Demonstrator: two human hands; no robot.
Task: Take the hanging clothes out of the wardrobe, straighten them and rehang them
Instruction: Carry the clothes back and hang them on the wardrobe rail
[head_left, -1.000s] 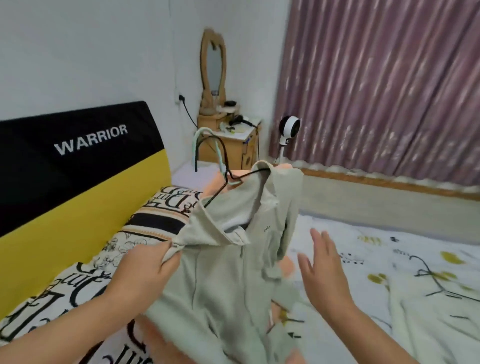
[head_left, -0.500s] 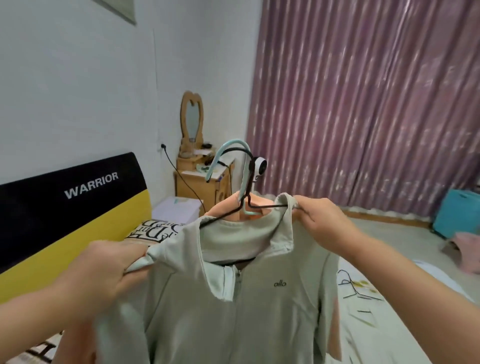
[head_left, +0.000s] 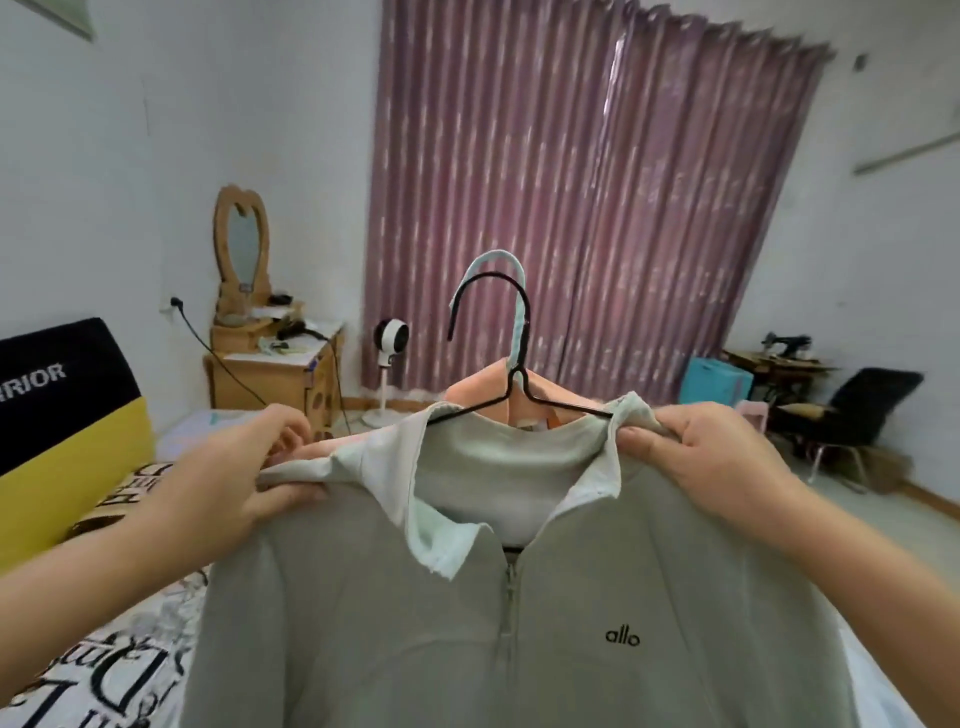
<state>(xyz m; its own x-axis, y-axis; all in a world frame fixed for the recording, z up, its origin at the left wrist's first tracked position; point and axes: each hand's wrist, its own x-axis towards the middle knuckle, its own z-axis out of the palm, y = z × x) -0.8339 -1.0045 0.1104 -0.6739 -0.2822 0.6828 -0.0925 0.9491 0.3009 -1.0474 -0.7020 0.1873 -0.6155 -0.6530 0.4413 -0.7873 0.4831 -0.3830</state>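
You're holding the grey half-zip sweatshirt (head_left: 519, 623) up in front of you, w/ "allo" printed small on its chest. Your left hand (head_left: 234, 467) pinches its shoulder fabric, fingers curled round the cloth; your right hand (head_left: 727, 467) grips the collar edge at the other shoulder, also closed on the cloth. The sweatshirt sits on a black wire hanger (head_left: 514, 374), hook upright above the collar. Right behind it is a peach garment (head_left: 483, 389) on a pale blue hanger (head_left: 514, 291), whose hook nearly overlaps the black one (can't tell whether the two hangers touch).

The sweatshirt fills the lower middle of the view and blocks most of the bed and floor beyond it. Behind, left to right: a black-and-yellow headboard (head_left: 62, 415) w/ white lettering, a wooden dressing counter (head_left: 280, 374) carrying a heart-shaped mirror (head_left: 241, 239) and small clutter too blurred to name, a white round-headed fan (head_left: 389, 343) on a stand, purple curtains (head_left: 597, 208) across the back wall. A black cable (head_left: 208, 343) runs from a wall socket down past the counter. Far right: a turquoise box (head_left: 719, 382), a black chair (head_left: 852, 415), and a sewing machine (head_left: 784, 343) on a small counter.

Bed (head_left: 104, 665) at lower left has a sheet w/ big black script. White walls, pale floor.
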